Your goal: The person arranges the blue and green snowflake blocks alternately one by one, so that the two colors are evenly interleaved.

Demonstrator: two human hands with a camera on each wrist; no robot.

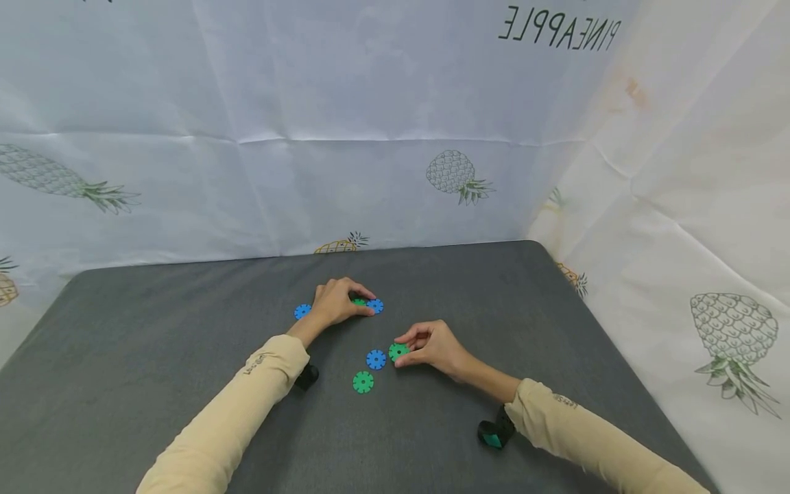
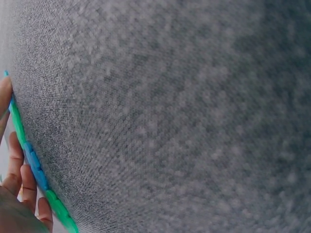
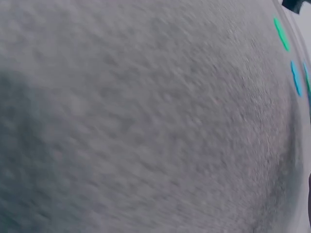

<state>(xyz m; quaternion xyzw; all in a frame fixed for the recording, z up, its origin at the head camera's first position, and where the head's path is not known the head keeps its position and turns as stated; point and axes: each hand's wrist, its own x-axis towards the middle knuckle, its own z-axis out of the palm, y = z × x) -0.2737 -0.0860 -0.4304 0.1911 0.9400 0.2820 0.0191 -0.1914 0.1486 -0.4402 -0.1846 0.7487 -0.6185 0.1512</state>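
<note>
My left hand reaches over a row of flat notched plastic discs, thumb and a finger pinching the blue disc at the row's right end. A green disc shows partly beneath that hand, and another blue disc lies left of it. Edge-on in the left wrist view, the row alternates green and blue, end to end. Nearer the body, my right hand pinches a green disc between thumb and fingers. Close to its left is a loose blue disc.
One more green disc lies flat on the grey cloth-covered table, nearer the body. A white pineapple-print curtain hangs along the table's back and right sides. Dark wrist cameras hang beneath both sleeves.
</note>
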